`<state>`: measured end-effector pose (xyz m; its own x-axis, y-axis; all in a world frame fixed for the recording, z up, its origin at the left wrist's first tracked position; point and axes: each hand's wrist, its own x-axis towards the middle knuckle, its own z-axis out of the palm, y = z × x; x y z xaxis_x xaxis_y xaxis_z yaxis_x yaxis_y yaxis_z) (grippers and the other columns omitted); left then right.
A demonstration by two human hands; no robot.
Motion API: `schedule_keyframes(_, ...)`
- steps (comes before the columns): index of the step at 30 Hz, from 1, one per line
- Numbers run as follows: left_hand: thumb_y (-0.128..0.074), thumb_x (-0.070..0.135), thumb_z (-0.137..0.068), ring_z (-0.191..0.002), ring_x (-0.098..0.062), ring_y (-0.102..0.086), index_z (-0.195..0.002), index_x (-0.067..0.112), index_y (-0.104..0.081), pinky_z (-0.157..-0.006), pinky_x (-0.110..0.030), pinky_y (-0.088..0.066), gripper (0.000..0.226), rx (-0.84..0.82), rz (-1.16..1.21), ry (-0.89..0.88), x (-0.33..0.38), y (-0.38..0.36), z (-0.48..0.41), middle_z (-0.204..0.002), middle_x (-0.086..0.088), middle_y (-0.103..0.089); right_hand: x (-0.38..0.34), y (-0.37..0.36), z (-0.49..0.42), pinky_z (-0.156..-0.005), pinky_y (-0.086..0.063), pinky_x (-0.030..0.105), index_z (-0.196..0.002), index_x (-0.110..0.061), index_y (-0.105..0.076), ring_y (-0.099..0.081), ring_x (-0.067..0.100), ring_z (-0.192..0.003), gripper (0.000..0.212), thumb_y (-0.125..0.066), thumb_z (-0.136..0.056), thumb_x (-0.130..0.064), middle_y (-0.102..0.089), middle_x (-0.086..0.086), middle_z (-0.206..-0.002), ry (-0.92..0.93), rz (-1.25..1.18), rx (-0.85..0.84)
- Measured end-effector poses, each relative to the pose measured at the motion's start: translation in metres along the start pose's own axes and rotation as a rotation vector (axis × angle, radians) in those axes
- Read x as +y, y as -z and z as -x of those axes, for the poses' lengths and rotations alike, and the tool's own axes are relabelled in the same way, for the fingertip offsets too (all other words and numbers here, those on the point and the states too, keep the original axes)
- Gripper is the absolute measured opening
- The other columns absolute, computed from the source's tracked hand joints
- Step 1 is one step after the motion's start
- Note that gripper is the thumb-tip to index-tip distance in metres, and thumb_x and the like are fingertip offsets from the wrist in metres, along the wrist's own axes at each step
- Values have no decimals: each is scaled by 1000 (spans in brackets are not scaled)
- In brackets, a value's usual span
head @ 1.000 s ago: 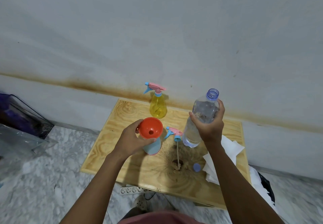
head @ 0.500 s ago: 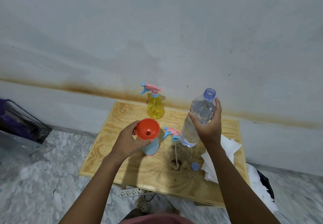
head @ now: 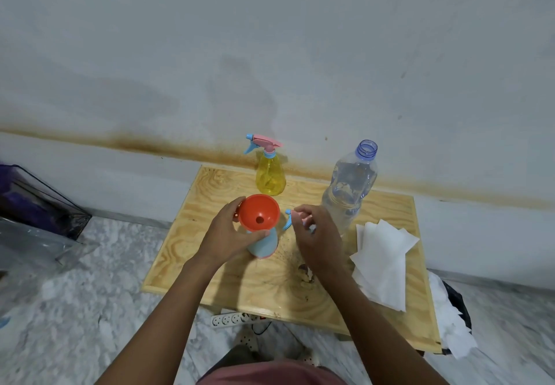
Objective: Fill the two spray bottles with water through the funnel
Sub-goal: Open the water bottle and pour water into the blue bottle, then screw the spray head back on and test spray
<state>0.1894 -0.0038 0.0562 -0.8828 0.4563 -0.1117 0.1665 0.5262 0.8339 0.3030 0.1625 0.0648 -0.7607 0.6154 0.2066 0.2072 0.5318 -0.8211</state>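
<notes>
An orange funnel (head: 259,212) sits in the neck of a light blue spray bottle (head: 265,244) at the middle of the wooden table (head: 186,234). My left hand (head: 225,231) grips that bottle just below the funnel. My right hand (head: 315,234) pinches the loose pink and blue spray head (head: 289,220) lying beside it. A clear water bottle (head: 350,186), uncapped, stands upright on the table to the right. A yellow spray bottle (head: 269,176) with its spray head on stands at the back edge by the wall.
White paper towels (head: 383,260) lie on the table's right side. A power strip (head: 232,319) lies on the marble floor under the front edge. A dark wire basket (head: 39,204) stands on the floor at the left. The wall runs right behind the table.
My right hand has set the water bottle down on the table, let go of it, and moved left and down onto the loose spray head. My left hand still holds the blue bottle.
</notes>
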Motion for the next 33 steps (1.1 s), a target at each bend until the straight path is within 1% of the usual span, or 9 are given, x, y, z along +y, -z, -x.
schedule_keyframes(4,-90,40,-64,-111,-9,-54,-143,28,-41,-84,-21,-43,94,-22,39,-26,0,-2,3,-130,12,-51,-13,-18,-26,-82,-52,34,-114,-22,-67,-63,11,-89,35,-59,-90,-47,-69,-7,-99,-322,-68,-260)
schedule_keyframes(8,-90,46,-61,-117,-9,-51,-151,31,-26,-97,-31,-45,111,-65,56,-29,-5,-3,3,-136,12,-43,-18,-28,-36,-72,-49,29,-90,-16,-76,-63,10,-77,22,-59,-88,-30,-67,-10,-75,-312,-6,-290)
schedule_keyframes(12,-91,51,-56,-119,-9,-49,-154,39,-13,-87,-25,-44,127,-130,110,7,-24,1,1,-138,12,-41,-19,-30,-41,-69,-54,29,-83,-15,-76,-65,9,-71,20,-59,-88,-23,-70,-7,-72,-248,63,-269)
schedule_keyframes(14,-91,53,-55,-120,-11,-49,-152,39,-21,-88,-24,-45,120,-159,129,17,-30,1,-2,-139,11,-43,-20,-30,-43,-70,-53,24,-91,-13,-77,-64,7,-72,19,-60,-91,-22,-70,-6,-76,-211,72,-248)
schedule_keyframes(17,-91,47,-57,-117,-12,-55,-129,38,-50,-93,-34,-50,84,-153,143,9,-38,-9,-11,-128,7,-57,-20,-31,-42,-73,-56,27,-97,-11,-76,-66,9,-75,20,-62,-92,-24,-73,-1,-82,-177,107,-273)
schedule_keyframes(22,-89,29,-68,-92,-8,-59,-117,21,-58,-65,-6,-39,58,-159,106,32,-43,-20,-22,-102,10,-62,-14,-31,-41,-78,-58,30,-102,-11,-74,-67,11,-77,20,-62,-94,-26,-73,0,-86,-165,157,-289)
schedule_keyframes(25,-86,26,-72,-94,-15,-62,-117,12,-62,-63,-6,-38,52,-150,83,27,-52,-25,-26,-103,3,-65,-12,-30,-39,-77,-59,34,-102,-13,-74,-67,13,-77,20,-62,-95,-26,-73,0,-86,-162,155,-282)
schedule_keyframes(29,-84,37,-73,-98,-14,-61,-116,18,-62,-68,-13,-42,52,-151,69,-11,-56,-28,-29,-106,6,-64,-15,-18,-33,-69,-51,11,-106,-12,-73,-66,7,-78,18,-62,-95,-21,-70,-4,-86,-122,89,-201)
schedule_keyframes(33,-83,35,-75,-108,-8,-57,-127,26,-59,-73,-11,-43,58,-177,89,-40,-56,-26,-29,-119,11,-59,0,3,-18,-67,-53,13,-103,-15,-71,-69,5,-77,12,-67,-92,-14,-72,-4,-86,-202,-17,-69)
